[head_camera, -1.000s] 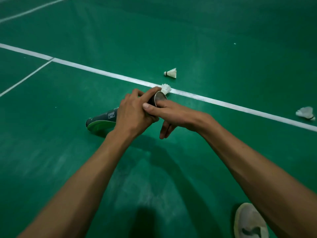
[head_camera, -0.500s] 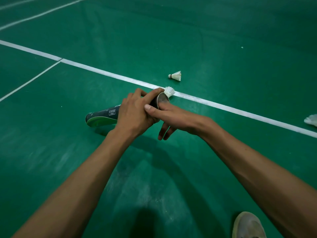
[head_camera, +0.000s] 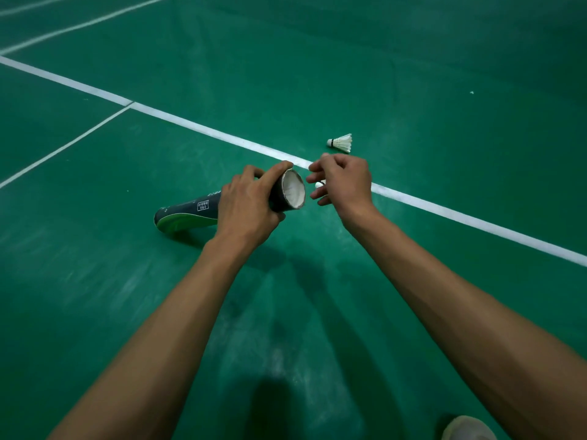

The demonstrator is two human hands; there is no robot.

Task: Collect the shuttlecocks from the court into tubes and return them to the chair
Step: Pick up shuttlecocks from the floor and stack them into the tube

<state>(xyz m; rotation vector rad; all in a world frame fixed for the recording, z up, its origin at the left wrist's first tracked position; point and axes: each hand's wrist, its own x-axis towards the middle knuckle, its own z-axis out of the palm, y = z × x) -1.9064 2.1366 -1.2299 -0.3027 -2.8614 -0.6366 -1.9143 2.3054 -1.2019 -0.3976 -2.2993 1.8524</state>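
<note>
Over on the left, white lines (head_camera: pixel 68 82) meet in a T on the green court floor (head_camera: pixel 95 281), and one long line runs on toward 4 o'clock across the court. Next comes the dark tube (head_camera: pixel 190 209) with its green band, lying nearly level; its closed end points to about 9 o'clock and its open mouth faces 3 o'clock. I cannot tell whether the closed end touches the floor. The left hand (head_camera: pixel 247 208) grips the tube just behind the mouth, its fingers (head_camera: pixel 279 173) clamped round the barrel. The inside of the mouth looks pale, and what sits in there is unclear from here. Just beside the mouth, at its 3 o'clock and not touching the rim, the right hand (head_camera: pixel 346 185) pinches a shuttlecock (head_camera: pixel 319 184). Its fingers (head_camera: pixel 317 168) are curled together on it. Only the white cork shows, aimed at the tube; the feathers are hidden behind the hand. At 12 o'clock from that hand, beyond the long white line, a second shuttlecock (head_camera: pixel 341 143) lies on its side on the floor, cork toward 9 o'clock. Down at 5 o'clock, in the corner, the toe of a pale shoe (head_camera: pixel 467 428) rests on the court.
</note>
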